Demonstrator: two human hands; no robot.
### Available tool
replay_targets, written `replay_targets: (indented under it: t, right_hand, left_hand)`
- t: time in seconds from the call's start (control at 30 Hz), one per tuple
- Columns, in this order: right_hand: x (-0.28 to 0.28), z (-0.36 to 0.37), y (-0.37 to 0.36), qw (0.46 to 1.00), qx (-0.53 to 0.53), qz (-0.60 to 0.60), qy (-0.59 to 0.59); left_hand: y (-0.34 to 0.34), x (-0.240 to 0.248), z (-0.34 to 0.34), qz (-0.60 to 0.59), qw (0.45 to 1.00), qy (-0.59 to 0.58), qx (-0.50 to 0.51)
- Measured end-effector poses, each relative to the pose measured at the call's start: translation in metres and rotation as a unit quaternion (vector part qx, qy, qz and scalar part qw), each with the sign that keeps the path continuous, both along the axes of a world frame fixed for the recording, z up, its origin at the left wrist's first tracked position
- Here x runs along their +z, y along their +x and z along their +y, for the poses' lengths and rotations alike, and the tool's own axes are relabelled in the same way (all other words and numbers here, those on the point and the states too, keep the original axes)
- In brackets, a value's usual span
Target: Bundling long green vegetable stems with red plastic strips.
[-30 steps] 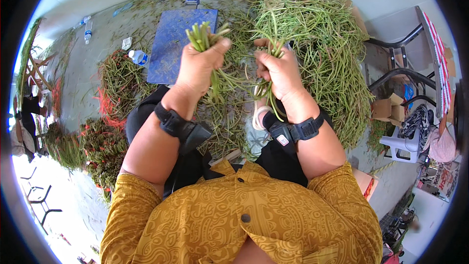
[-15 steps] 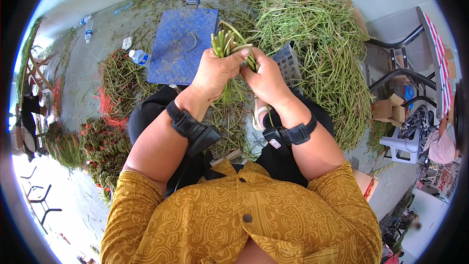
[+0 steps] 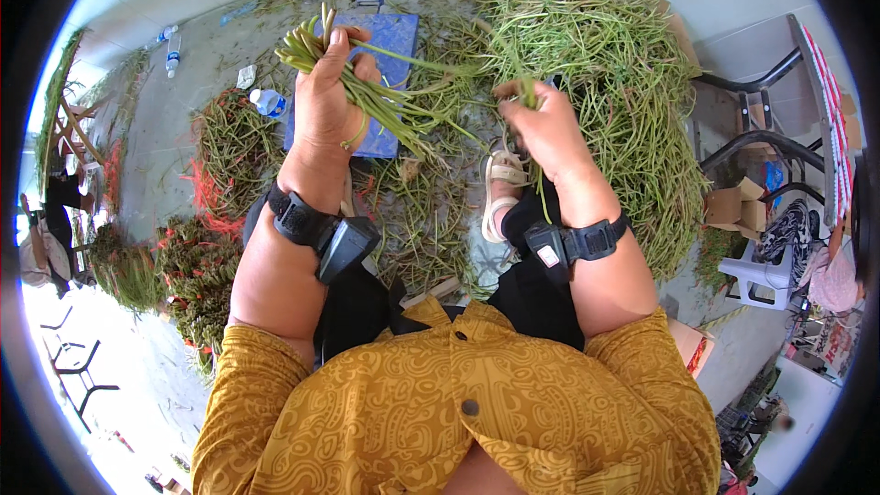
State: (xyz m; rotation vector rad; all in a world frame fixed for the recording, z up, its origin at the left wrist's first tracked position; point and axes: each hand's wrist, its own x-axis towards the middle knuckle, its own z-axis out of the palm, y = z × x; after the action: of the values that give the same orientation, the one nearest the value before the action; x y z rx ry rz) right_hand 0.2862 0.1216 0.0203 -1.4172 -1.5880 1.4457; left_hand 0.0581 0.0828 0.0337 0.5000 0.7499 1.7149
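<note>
My left hand (image 3: pixel 323 105) is closed round a bunch of long green plant stems (image 3: pixel 390 108), raised over the blue platform (image 3: pixel 399 41). The cut ends poke out past the thumb to the left, and the thinner ends trail to the right. Apart from it, my right hand (image 3: pixel 555 133) pinches a loose green stem (image 3: pixel 526 92), which is partly smeared by motion. Behind the right hand lies a big heap of the same green stems (image 3: pixel 596 55).
Tied bundles (image 3: pixel 197 284) and a loose pile with red strands (image 3: pixel 234 142) lie at the left. A plastic bottle (image 3: pixel 268 103) stands by the platform. At the right are a black-framed chair (image 3: pixel 756 137), a carton (image 3: pixel 733 209) and a white stool (image 3: pixel 759 277). Stems litter the floor.
My hands have moved apart. The left has carried the bunch up and left, and the right has shifted right with a stem. The bunch now lies tilted, its cut ends toward the left.
</note>
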Motion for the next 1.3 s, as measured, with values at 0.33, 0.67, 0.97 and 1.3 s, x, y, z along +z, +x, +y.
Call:
replay_targets:
  t: [0.33,0.67,0.97,1.3]
  right_hand:
    - [-0.014,-0.01,-0.017,0.996,0.018,0.027,0.089]
    - [-0.002,-0.026,-0.032,0.975,0.053,-0.109,0.185]
    - [-0.007,-0.03,-0.033,0.907,0.161,-0.237,0.309]
    - [-0.003,-0.014,-0.016,0.955,0.129,-0.167,0.209]
  left_hand:
    - [0.036,-0.017,0.001,0.129,0.99,-0.034,-0.037]
    - [0.056,-0.018,0.0,0.036,0.997,-0.045,-0.06]
    - [0.056,-0.025,-0.002,0.038,0.994,-0.062,-0.08]
    - [0.026,-0.023,0.007,-0.006,0.999,0.006,-0.039]
